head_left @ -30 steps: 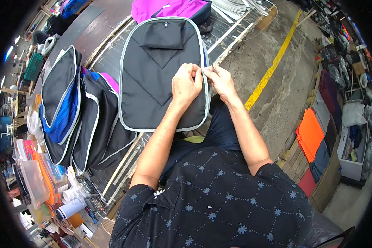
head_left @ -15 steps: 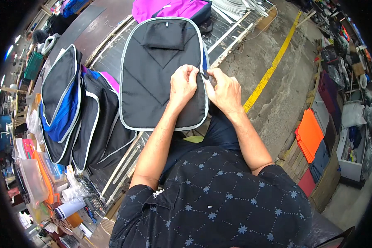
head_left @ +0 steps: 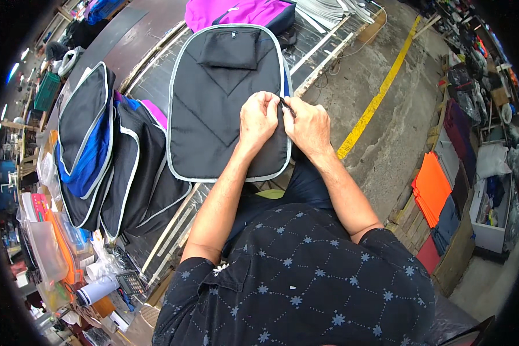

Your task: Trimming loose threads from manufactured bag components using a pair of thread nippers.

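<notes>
Left hand [head_left: 258, 118], right hand [head_left: 309, 122], pinching bag edge [head_left: 282, 70]

Right of the fingers [head_left: 266, 98], a worn concrete floor [head_left: 409, 109] carries a yellow stripe [head_left: 380, 92]; farther right stands an open white box [head_left: 490, 237]. Ahead and left of the fingers stretches a dark tabletop [head_left: 155, 26], and far left, small lights [head_left: 12, 73] glow.

Orange sheets [head_left: 433, 189] lie right of the yellow floor line [head_left: 379, 93].
</notes>
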